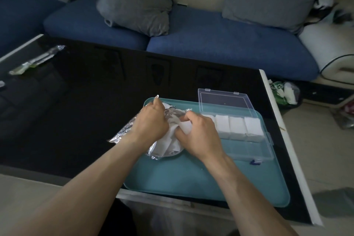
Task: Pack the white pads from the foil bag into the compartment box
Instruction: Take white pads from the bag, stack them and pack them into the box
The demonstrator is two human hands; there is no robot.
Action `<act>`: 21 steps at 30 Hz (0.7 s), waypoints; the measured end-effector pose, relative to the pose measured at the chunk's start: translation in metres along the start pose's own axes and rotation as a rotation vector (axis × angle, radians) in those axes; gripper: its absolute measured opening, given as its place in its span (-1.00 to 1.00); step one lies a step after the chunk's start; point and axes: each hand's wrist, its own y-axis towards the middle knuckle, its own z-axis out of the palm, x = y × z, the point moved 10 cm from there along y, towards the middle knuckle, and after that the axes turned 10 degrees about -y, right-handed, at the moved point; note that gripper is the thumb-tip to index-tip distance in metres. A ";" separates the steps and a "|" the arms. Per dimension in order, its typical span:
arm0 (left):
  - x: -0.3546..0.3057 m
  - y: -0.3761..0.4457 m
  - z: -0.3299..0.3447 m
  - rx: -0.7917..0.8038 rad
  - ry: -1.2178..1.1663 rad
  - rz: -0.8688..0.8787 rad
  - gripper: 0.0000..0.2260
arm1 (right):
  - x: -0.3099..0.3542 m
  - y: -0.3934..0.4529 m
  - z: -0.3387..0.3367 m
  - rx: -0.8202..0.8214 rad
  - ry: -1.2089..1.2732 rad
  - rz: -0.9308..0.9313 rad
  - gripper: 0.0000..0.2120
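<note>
The scene is dim and bluish, with soft, even light and no hard shadows. The glossy black table (80,101) mirrors faint shapes and swallows detail. The brightest patches are the white pads (237,124) and glints on the foil bag (122,132). Wide-angle distortion bends the table's edges and the sofa (210,36). Corners fall dark; fine detail is soft and noisy.
</note>
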 end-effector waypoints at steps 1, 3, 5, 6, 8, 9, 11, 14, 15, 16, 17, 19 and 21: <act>0.000 0.000 0.001 0.012 -0.006 -0.014 -0.76 | 0.003 -0.001 0.003 0.032 0.018 -0.024 -0.82; 0.001 0.001 0.001 0.022 -0.018 -0.033 -0.75 | 0.011 -0.003 0.007 0.069 0.022 -0.091 -0.76; 0.002 0.001 0.001 0.027 -0.021 -0.040 -0.75 | 0.014 -0.004 0.010 0.076 0.002 -0.117 -0.82; 0.003 0.001 0.001 0.027 -0.022 -0.042 -0.75 | 0.012 -0.004 0.011 0.078 -0.011 -0.099 -0.85; 0.006 0.001 0.001 0.019 -0.029 -0.057 -0.75 | 0.003 -0.003 0.009 0.065 -0.027 -0.028 -0.84; 0.007 0.001 0.000 0.010 -0.031 -0.065 -0.76 | -0.002 -0.002 0.007 0.052 -0.041 0.019 -0.81; 0.008 0.001 -0.002 -0.010 -0.032 -0.077 -0.77 | -0.013 -0.002 -0.001 0.016 -0.059 0.131 -0.80; 0.007 0.001 -0.003 -0.021 -0.027 -0.087 -0.71 | -0.035 -0.005 -0.003 0.023 0.009 0.337 -0.77; 0.006 0.001 -0.004 -0.021 -0.016 -0.094 -0.69 | -0.042 -0.007 -0.003 0.037 0.051 0.398 -0.77; 0.006 0.001 -0.003 -0.021 -0.001 -0.098 -0.68 | -0.048 -0.009 -0.002 0.056 0.105 0.451 -0.80; 0.005 0.000 -0.003 -0.023 0.017 -0.101 -0.67 | -0.053 -0.011 -0.001 0.080 0.177 0.501 -0.83; 0.003 0.000 -0.004 -0.040 0.046 -0.095 -0.62 | -0.058 -0.015 0.002 0.128 0.351 0.583 -0.90; -0.001 0.000 -0.003 -0.037 0.043 -0.071 -0.54 | -0.062 -0.020 0.005 0.182 0.456 0.650 -0.93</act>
